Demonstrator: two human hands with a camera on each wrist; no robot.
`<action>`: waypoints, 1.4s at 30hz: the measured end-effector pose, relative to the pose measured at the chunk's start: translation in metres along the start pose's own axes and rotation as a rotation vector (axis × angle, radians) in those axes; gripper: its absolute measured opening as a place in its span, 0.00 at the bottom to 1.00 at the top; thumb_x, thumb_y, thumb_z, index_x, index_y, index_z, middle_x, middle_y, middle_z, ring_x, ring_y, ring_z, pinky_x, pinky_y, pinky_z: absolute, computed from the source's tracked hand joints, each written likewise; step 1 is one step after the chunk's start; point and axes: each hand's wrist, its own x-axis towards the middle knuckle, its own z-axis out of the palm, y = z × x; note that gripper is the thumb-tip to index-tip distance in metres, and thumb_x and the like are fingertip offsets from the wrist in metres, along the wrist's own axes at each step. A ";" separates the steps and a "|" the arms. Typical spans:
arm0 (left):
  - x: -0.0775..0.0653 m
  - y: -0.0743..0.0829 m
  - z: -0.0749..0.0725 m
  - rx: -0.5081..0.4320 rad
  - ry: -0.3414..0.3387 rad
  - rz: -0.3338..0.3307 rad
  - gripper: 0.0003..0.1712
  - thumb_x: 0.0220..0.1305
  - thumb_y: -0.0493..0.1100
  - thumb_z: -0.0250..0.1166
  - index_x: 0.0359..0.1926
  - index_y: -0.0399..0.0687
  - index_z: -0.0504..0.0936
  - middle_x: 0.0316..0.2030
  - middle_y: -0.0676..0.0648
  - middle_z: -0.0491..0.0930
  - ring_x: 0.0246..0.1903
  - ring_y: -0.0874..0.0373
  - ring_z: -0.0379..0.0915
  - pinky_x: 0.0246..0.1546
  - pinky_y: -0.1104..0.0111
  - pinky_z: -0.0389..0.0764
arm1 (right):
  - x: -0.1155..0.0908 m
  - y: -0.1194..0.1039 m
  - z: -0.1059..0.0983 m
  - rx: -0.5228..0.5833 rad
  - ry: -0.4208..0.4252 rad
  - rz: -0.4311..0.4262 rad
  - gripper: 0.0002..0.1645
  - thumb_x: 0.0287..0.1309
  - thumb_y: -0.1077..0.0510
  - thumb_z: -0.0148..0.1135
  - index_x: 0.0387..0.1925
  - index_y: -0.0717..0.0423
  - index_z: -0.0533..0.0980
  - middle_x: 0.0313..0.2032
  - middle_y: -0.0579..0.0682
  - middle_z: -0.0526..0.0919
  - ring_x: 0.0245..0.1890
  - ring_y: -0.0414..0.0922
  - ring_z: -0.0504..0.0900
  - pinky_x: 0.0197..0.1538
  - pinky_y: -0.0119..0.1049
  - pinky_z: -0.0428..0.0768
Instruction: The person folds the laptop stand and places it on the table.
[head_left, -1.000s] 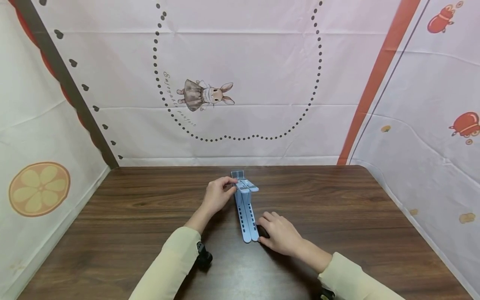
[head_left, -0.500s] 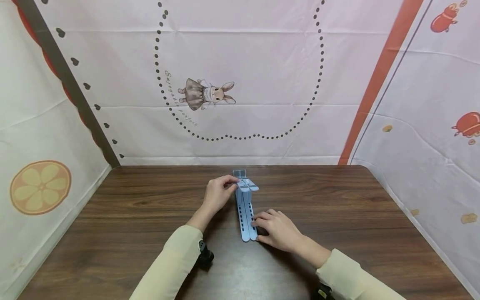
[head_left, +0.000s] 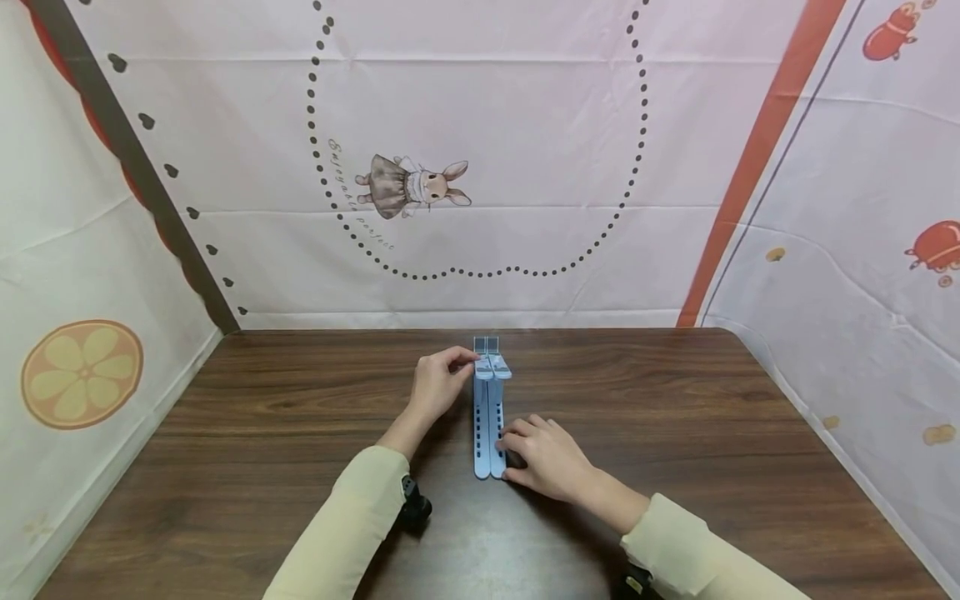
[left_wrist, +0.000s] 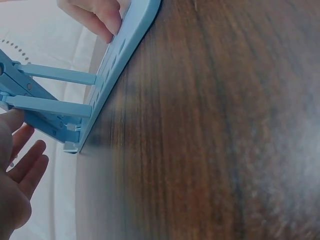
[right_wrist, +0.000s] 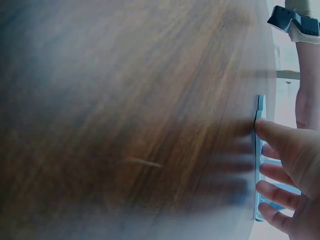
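A light blue folding laptop stand stands on the table, its two slotted base rails side by side and its upper arms raised on struts. My left hand pinches the left upper arm between thumb and index finger; in the left wrist view its other fingers extend loosely. Against the right base rail near its front end, my right hand rests thumb and fingertips. The right wrist view shows that thumb against the rail's edge, the fingers spread along it. The inner side of the left pinch is partly hidden.
The dark wood table reaches back to a printed cloth wall. Cloth also hangs on the left and right sides. A small black camera sits on the left wrist.
The stand's front end has shifted left and its rails now point straighter away from me. The right hand has followed it leftward; the left hand has barely moved.
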 end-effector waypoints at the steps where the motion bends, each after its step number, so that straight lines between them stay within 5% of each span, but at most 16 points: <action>1: 0.000 0.000 0.000 -0.004 0.000 -0.001 0.07 0.56 0.36 0.64 0.35 0.53 0.84 0.32 0.53 0.84 0.34 0.59 0.79 0.38 0.62 0.81 | 0.000 0.000 0.000 0.001 -0.008 0.006 0.20 0.43 0.45 0.70 0.39 0.48 0.81 0.41 0.45 0.81 0.38 0.43 0.76 0.37 0.39 0.77; 11: -0.002 0.001 -0.001 0.008 -0.020 -0.019 0.08 0.57 0.37 0.64 0.37 0.53 0.84 0.33 0.53 0.84 0.33 0.61 0.78 0.37 0.65 0.80 | -0.001 0.001 0.002 0.045 -0.083 0.055 0.19 0.49 0.45 0.66 0.43 0.48 0.80 0.46 0.46 0.79 0.41 0.43 0.76 0.41 0.39 0.77; 24: -0.010 0.007 -0.014 0.021 -0.168 -0.029 0.18 0.58 0.36 0.62 0.50 0.52 0.80 0.49 0.46 0.80 0.46 0.52 0.78 0.47 0.59 0.78 | 0.002 0.009 -0.010 0.259 -0.129 0.099 0.19 0.54 0.52 0.63 0.48 0.53 0.77 0.47 0.47 0.80 0.49 0.45 0.77 0.50 0.42 0.77; 29: -0.015 0.009 -0.019 0.026 -0.205 -0.037 0.20 0.58 0.36 0.62 0.53 0.48 0.77 0.51 0.46 0.79 0.48 0.49 0.76 0.49 0.59 0.76 | 0.005 0.013 -0.011 0.307 -0.102 0.176 0.20 0.54 0.54 0.63 0.49 0.55 0.76 0.46 0.48 0.80 0.48 0.44 0.78 0.50 0.42 0.77; 42: -0.030 0.005 -0.023 0.056 -0.175 -0.063 0.15 0.57 0.37 0.64 0.47 0.44 0.80 0.45 0.47 0.80 0.43 0.53 0.78 0.44 0.62 0.79 | 0.015 0.030 -0.005 0.483 0.055 0.340 0.18 0.53 0.61 0.63 0.47 0.60 0.75 0.44 0.54 0.81 0.42 0.50 0.82 0.43 0.42 0.81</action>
